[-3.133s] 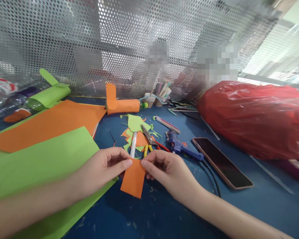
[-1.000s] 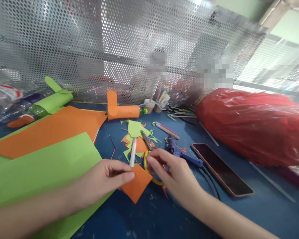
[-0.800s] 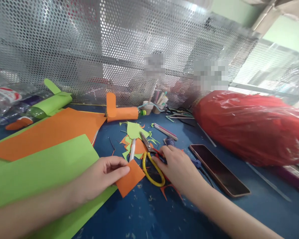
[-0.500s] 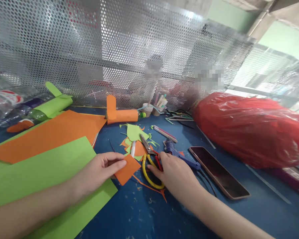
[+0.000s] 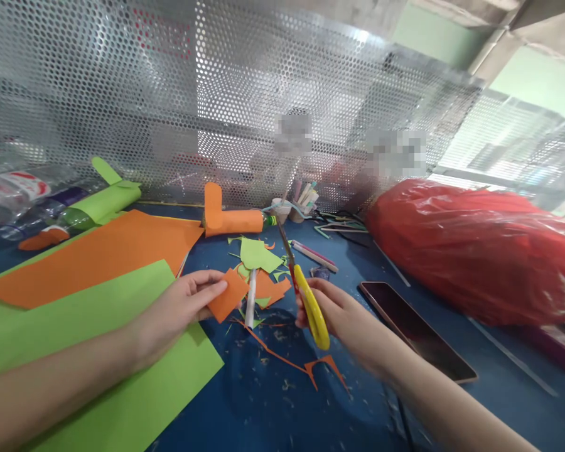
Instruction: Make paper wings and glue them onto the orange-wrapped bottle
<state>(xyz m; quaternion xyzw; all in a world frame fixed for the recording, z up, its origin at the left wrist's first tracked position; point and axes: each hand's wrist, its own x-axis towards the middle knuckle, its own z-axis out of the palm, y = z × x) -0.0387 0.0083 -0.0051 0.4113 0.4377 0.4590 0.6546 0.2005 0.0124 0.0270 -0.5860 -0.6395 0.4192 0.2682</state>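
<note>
My left hand [image 5: 181, 306] pinches a small folded orange paper piece [image 5: 226, 294] just above the blue table [image 5: 273, 402], over the edge of a green sheet [image 5: 89, 351]. My right hand [image 5: 341, 314] is closed on yellow-handled scissors [image 5: 306, 298], lifted off the table with the blades pointing up and away. A white pen [image 5: 250, 297] lies between the two hands among orange and green paper scraps [image 5: 258, 257].
A large orange sheet [image 5: 94, 251] lies at the left. An orange-wrapped bottle [image 5: 230, 220] and a green-wrapped bottle [image 5: 98, 201] lie by the perforated metal wall. A phone [image 5: 414, 329], a red plastic bag [image 5: 471, 245] and cups of pens [image 5: 292, 204] sit to the right.
My right hand let go of the orange piece, reached to the scissors on the table and lifted them. My left hand kept the orange piece and moved it slightly left and away.
</note>
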